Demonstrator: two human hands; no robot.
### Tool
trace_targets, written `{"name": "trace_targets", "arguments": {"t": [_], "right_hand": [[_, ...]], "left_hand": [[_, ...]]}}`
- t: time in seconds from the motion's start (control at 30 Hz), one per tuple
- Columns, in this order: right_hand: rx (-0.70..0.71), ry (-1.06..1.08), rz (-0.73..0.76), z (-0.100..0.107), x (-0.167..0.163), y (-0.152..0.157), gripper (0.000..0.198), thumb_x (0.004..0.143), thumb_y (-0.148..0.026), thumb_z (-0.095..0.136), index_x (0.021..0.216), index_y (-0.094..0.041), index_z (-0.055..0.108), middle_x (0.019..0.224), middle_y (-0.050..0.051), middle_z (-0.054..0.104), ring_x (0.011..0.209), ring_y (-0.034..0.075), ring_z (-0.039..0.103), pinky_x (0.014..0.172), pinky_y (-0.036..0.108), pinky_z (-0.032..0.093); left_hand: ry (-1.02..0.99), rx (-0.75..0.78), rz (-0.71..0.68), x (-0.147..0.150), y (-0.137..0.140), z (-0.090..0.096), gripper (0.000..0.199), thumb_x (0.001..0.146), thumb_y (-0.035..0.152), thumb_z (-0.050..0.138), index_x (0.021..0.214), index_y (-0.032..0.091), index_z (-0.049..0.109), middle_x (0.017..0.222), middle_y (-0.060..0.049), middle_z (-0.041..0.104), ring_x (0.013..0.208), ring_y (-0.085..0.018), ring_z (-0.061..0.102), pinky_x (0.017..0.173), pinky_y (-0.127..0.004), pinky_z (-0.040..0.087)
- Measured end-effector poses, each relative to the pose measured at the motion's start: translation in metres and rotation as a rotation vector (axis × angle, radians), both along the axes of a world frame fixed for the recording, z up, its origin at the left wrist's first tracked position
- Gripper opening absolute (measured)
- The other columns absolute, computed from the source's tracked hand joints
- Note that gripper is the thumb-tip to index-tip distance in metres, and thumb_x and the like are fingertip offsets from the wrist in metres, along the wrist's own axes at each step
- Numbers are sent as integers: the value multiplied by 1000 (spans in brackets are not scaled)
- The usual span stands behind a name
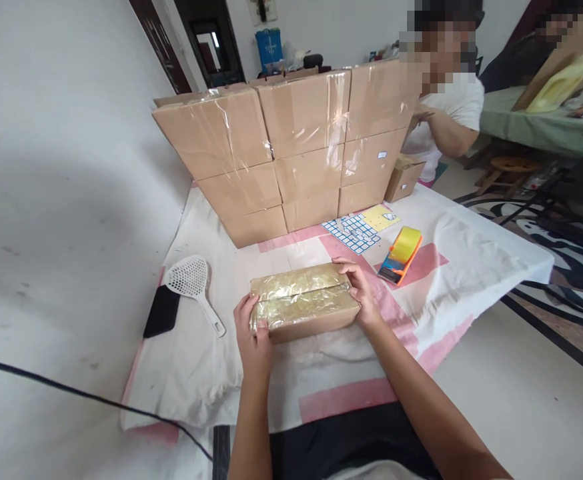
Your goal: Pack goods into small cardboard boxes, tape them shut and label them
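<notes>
Left hand [252, 328] and right hand [363, 295], half-curled, grip the taped box [303, 301] by its ends; strainer [191, 279] left of it, tape dispenser [402, 253] right!

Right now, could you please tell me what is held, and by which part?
The left hand and right hand hold a taped cardboard box by its opposite ends.

Carton [305, 303] on the worktop [481, 240], stacked boxes [305, 120] behind it, scoop [191, 280] to its left, tape dispenser [401, 257] to its right, label sheets [354, 233] before the boxes
</notes>
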State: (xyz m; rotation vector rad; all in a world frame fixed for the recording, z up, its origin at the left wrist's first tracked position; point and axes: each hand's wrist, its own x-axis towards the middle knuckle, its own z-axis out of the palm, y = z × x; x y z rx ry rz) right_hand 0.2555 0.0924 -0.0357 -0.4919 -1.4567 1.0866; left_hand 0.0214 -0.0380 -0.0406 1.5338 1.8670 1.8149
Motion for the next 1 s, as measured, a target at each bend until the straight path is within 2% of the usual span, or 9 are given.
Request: {"name": "trace_targets", "arguments": {"t": [0.13,0.2,0.27,0.33,0.4,0.5,0.6,0.73,1.0], "right_hand": [[29,-53,-45,0,0,7,43,89,-67,57,104,-27,61,128,11,64,130,35,53,108,52,41],[61,-71,-59,0,0,13,40,93,-65,53,102,-27,62,126,10,65,125,33,56,107,52,42],[85,-85,-65,0,-1,20,39,96,-64,49,100,-27,63,125,10,66,124,33,57,106,52,42],[94,-96,-70,-2,-3,25,43,97,-67,47,97,-27,62,125,10,66,124,33,57,107,52,42],[91,-104,-80,-4,-5,27,46,96,-70,45,96,-27,62,125,10,67,125,33,57,107,54,42],[91,-100,-92,-7,-5,26,48,97,-71,43,97,-27,62,125,10,67,124,32,57,107,54,42],[96,-83,-89,-8,-4,21,44,99,-67,44,98,-27,63,126,10,67,124,32,57,107,54,43],[105,-60,-86,-7,-2,16,38,101,-61,44,99,-28,63,130,9,66,127,31,57,109,55,41],[34,-49,-84,-4,-4,10,41,100,-64,44,99,-27,62,134,10,67,132,31,57,114,54,38]], "left_hand": [[156,-67,40,-4,-4,17,38,96,37,50,130,25,64,137,-11,59,131,-28,55,113,-46,41],[298,-107,156,-2,-5,32,32,93,31,56,120,26,71,142,-11,58,132,-31,54,113,-49,40],[435,-94,258,5,-5,46,26,89,26,62,111,27,76,143,-10,61,136,-35,51,116,-55,32],[522,-55,208,13,-3,57,28,87,23,66,112,30,77,135,-7,69,133,-35,53,122,-59,20],[565,-55,48,22,0,62,35,88,22,67,120,33,75,126,-3,75,126,-32,61,124,-56,15],[589,-92,-84,31,1,61,38,90,23,65,126,33,72,123,-2,77,119,-30,67,119,-49,27],[629,-64,-50,33,0,54,39,90,22,65,127,31,72,122,-3,78,118,-29,68,112,-45,35],[665,35,16,31,-2,45,37,87,23,69,123,30,74,114,-3,80,106,-27,70,106,-42,40],[728,71,32,30,-1,43,35,89,24,68,123,29,74,111,-4,79,101,-26,68,102,-38,41]]}}
